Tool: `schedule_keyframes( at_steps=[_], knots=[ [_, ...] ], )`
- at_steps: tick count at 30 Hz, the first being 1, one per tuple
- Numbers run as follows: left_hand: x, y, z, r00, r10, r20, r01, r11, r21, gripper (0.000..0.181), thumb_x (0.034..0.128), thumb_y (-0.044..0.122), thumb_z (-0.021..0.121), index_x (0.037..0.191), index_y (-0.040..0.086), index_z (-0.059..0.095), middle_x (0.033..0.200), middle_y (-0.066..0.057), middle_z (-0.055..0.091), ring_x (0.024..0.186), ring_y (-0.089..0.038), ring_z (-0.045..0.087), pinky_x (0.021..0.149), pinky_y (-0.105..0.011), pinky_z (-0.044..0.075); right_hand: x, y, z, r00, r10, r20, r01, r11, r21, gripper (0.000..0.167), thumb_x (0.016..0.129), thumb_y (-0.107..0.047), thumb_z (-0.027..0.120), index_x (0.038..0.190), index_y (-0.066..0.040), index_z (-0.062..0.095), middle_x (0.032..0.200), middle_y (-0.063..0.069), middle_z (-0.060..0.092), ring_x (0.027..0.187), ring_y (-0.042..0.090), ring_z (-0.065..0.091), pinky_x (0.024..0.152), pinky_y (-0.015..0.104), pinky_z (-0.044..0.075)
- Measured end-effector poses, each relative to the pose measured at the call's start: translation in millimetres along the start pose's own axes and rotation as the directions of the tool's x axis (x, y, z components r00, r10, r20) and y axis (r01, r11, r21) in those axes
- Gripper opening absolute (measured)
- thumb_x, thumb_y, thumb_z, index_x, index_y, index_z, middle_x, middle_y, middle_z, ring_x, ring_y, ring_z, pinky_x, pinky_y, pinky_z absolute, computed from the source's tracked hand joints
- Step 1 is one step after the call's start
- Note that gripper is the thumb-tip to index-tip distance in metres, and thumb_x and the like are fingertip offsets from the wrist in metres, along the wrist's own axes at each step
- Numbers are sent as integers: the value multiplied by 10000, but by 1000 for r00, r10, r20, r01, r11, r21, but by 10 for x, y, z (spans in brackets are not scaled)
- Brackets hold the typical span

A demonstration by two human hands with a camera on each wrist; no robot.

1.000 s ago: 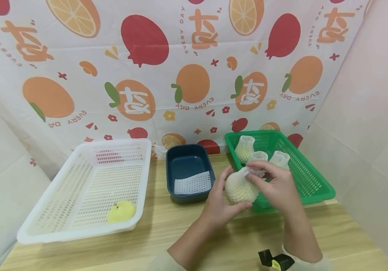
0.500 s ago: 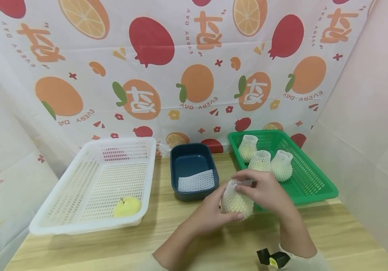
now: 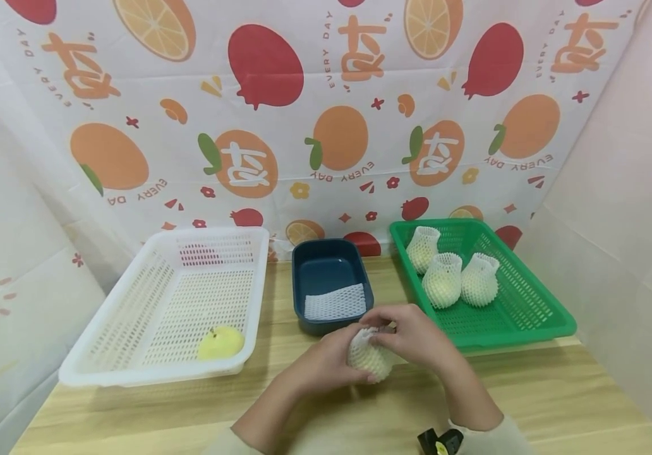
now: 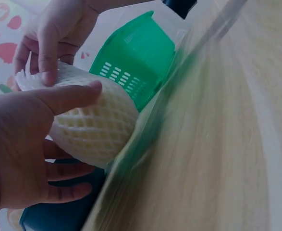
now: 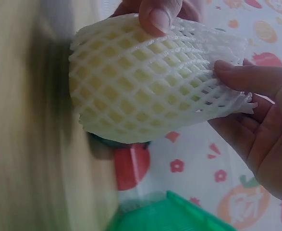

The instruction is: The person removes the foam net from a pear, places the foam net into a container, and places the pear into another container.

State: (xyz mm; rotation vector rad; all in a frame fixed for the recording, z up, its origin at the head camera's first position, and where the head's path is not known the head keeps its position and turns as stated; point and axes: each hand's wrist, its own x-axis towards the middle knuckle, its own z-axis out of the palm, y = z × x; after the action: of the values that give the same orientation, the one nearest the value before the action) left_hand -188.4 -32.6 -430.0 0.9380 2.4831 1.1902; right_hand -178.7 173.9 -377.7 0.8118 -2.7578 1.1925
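Observation:
Between my hands is a round yellow fruit in a white foam net sleeve [image 3: 370,364], just above the table. My left hand [image 3: 328,361] grips the fruit's body, the thumb on one side and fingers on the other in the left wrist view. With thumb and fingers, my right hand [image 5: 270,120] pinches the loose open end of the foam net [image 5: 227,50]. In the right wrist view the sleeve covers most of the fruit, pale yellow through the mesh. Another yellow fruit [image 3: 221,343], with a short stem, lies bare in the white basket [image 3: 258,278].
At the right, a green basket [image 3: 531,297] holds several-sided mesh walls and three netted fruits [image 3: 442,287]. A dark blue tray [image 3: 326,268] in the middle contains a flat foam net [image 3: 335,303]. A fruit-print cloth [image 3: 303,126] hangs behind the wooden table [image 3: 178,411].
Both hands have moved left and toward the table's front with the netted fruit, away from the green basket. The fruits in that basket are now fully uncovered to view.

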Motion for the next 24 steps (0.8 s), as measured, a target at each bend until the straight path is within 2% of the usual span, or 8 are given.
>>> schedule_keyframes(
  at_steps=[6,13,16,20,22,24],
  knots=[
    [-29,-74,-53,996,-80,50,79,996,37,869,748,489,825,1475,294,390,1279,77,594,1054,-73,579,899,-325,498,50,58,114,1000,4,22,-3,1000,-7,228,848,-97,762,1054,-192,740,967,-121,705,903,48,633,805,244,550],
    [-40,-96,-105,995,-68,76,67,998,19,882,752,462,829,1484,296,366,1261,60,602,1032,-72,592,898,-305,493,54,46,119,998,32,55,-32,999,-6,242,858,-142,760,1088,-213,730,1027,-124,707,942,65,630,779,245,544],
    [-48,-76,-129,992,-84,93,83,996,17,866,762,465,821,1480,282,371,1248,64,604,1009,-62,594,887,-294,492,41,48,83,993,63,99,-63,998,-1,287,852,-178,772,1129,-224,713,1074,-120,691,968,80,615,779,275,546],
    [-79,2,-204,987,-133,91,128,990,54,849,786,497,789,1483,231,384,1265,29,615,1051,-96,601,922,-354,495,26,68,30,988,85,132,-81,996,-41,380,843,-233,784,1209,-204,683,1149,-93,675,989,98,599,800,319,544],
    [-93,55,-253,987,-143,79,137,987,81,802,809,492,769,1467,194,421,1274,6,627,1095,-129,606,944,-389,496,20,80,0,985,101,137,-93,994,-64,418,839,-239,786,1237,-179,673,1168,-69,677,947,109,597,763,309,540],
    [-101,113,-293,990,-127,61,120,987,110,706,832,452,760,1412,151,493,1243,-12,651,1106,-156,616,940,-402,504,11,93,-29,983,120,140,-110,991,-79,440,834,-248,790,1247,-158,669,1151,-56,681,888,121,592,708,280,527]
  ],
)
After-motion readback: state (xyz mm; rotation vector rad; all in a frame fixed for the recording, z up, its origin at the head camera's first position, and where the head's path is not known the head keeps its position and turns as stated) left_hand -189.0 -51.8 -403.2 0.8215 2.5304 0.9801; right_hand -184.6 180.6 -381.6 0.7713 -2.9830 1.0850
